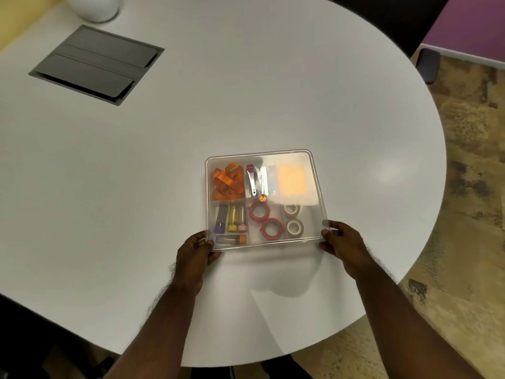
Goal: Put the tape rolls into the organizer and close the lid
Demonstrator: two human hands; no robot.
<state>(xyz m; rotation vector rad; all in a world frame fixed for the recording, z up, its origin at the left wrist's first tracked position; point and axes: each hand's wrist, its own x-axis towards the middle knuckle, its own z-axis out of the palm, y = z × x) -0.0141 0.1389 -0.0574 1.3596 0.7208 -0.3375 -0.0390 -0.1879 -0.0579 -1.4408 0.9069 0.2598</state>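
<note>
A clear plastic organizer (314, 170) sits on the white round table, and its transparent lid (308, 214) lies over it. Through the lid I see two red tape rolls (266, 220) in the middle front compartment and two white tape rolls (293, 221) in the compartment to their right. My left hand (195, 253) grips the lid's near left corner. My right hand (341, 242) grips the near right corner. Whether the lid is fully seated cannot be told.
Other compartments hold orange ribbon (228, 181), metal clips (258, 180), an orange pad (292, 179) and small vials (231, 220). A grey cable hatch (95, 64) is set into the table at the far left. A white vase (94, 6) stands behind it. The table's edge curves close on the right.
</note>
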